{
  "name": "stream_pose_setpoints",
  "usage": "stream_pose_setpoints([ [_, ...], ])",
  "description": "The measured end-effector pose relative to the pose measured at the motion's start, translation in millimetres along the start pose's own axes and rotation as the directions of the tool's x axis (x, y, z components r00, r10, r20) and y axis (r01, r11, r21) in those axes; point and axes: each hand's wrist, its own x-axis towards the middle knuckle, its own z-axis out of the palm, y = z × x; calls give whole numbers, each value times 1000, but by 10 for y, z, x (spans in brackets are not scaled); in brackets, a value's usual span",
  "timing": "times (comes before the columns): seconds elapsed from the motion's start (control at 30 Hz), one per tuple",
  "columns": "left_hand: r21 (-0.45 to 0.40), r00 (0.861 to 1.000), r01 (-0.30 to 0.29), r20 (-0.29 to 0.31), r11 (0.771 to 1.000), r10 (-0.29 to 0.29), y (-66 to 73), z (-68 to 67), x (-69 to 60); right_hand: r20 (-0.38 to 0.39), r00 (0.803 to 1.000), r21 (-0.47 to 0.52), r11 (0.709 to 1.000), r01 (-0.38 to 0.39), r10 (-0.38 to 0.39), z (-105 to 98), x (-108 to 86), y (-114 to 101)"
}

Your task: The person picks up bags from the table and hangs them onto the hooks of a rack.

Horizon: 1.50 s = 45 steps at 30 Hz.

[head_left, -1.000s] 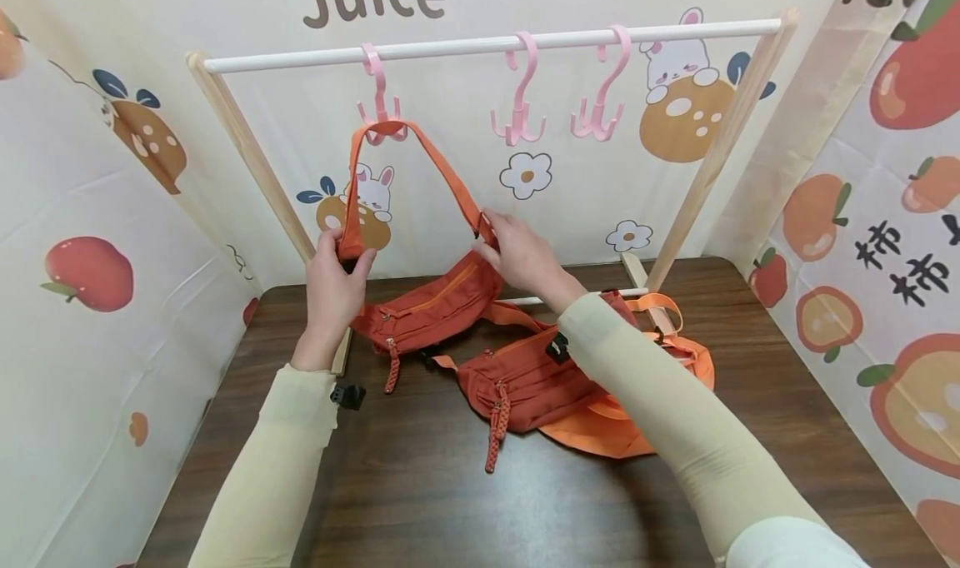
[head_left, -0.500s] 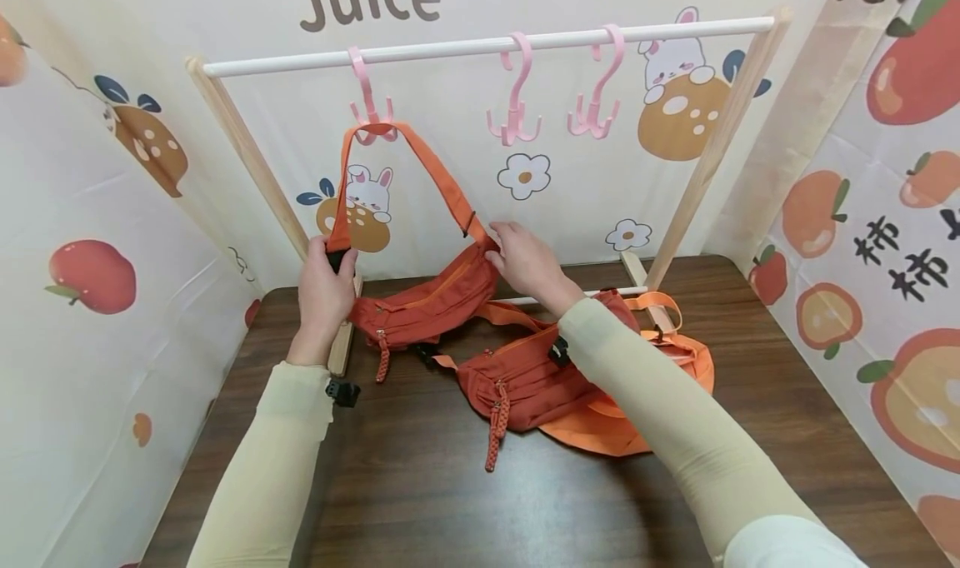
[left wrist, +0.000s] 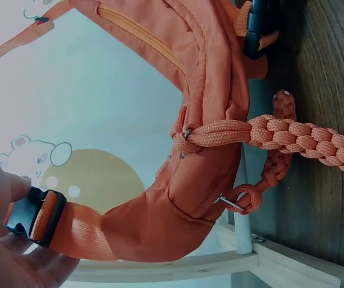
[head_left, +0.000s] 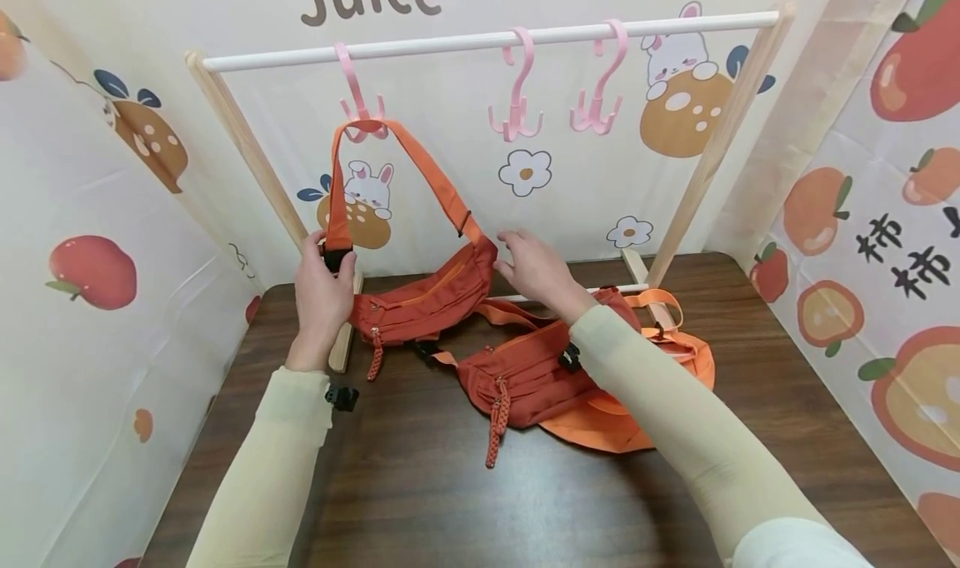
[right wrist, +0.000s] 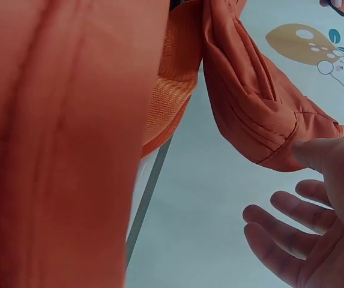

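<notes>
A rust-red waist bag [head_left: 431,301] hangs by its orange strap [head_left: 427,168] from the leftmost pink hook [head_left: 356,89] on the rail. My left hand [head_left: 321,293] pinches the strap's black buckle [left wrist: 30,216] between thumb and fingers, at the bag's left end. Beside the bag's right end is my right hand [head_left: 538,268], its fingers loosely spread. In the right wrist view the thumb is at the bag's corner, whether touching I cannot tell, and nothing is gripped. A second rust-red waist bag [head_left: 517,376] lies on the table, partly behind my right forearm.
Two more pink hooks [head_left: 517,93] hang on the white rail [head_left: 450,43], held by a wooden frame [head_left: 247,143]. Under the second bag lies an orange fabric item [head_left: 600,430], partly hidden. The dark wooden table [head_left: 420,485] is bordered by printed cloth walls.
The leftmost hook has slid left along the rail, and the hanging bag and my left hand have shifted left with it. My right hand has come off the strap's right end and its fingers have loosened.
</notes>
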Motion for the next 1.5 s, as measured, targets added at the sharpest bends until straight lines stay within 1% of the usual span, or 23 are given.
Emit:
stream_pose_setpoints([
  [0.07, -12, 1000, -1, 0, 1000, 1, 20, -8, -20, 12, 1000, 13, 1000, -3, 3, -13, -44, 23],
  [0.17, -26, 1000, -8, -19, 1000, 7, 49, -23, -62, 27, 1000, 27, 1000, -13, 12, -30, -115, 54],
  [0.33, -44, 998, -40, -49, 998, 38, 100, -55, -145, 40, 999, 17, 1000, -21, 20, -33, -198, 108],
  [0.47, -16, 994, -78, -79, 997, 76, 136, -62, -198, 65, 997, 7, 999, -32, 31, -28, -252, 136],
  [0.53, 9, 989, -106, -103, 994, 107, 150, -58, -223, 82, 996, 4, 999, -41, 41, -29, -281, 139],
  [0.63, 45, 976, -163, -142, 986, 168, 173, -43, -266, 101, 994, 0, 999, -51, 51, -31, -312, 131],
  [0.77, 66, 942, -267, -191, 961, 275, 236, -16, -332, 116, 992, -19, 998, -52, 54, -28, -337, 119],
  [0.83, 72, 925, -316, -199, 946, 324, 275, 3, -366, 121, 991, -29, 998, -48, 52, -27, -343, 114],
  [0.87, 71, 919, -333, -197, 940, 341, 298, 16, -385, 122, 991, -32, 998, -46, 50, -25, -344, 112],
  [0.93, 63, 915, -355, -181, 933, 360, 343, 45, -421, 128, 991, -35, 999, -39, 43, -19, -345, 112],
  [1.07, 44, 915, -380, -128, 924, 382, 422, 111, -490, 149, 988, -33, 999, -31, 36, 3, -345, 120],
  [1.17, 38, 914, -395, -82, 918, 396, 455, 166, -535, 165, 986, -34, 999, -28, 34, 28, -350, 131],
  [1.37, 43, 911, -411, 43, 911, 409, 496, 277, -633, 194, 980, -37, 999, -28, 35, 108, -368, 154],
  [1.5, 35, 903, -420, 118, 907, 414, 507, 377, -706, 213, 976, -55, 998, -29, 40, 167, -377, 165],
])
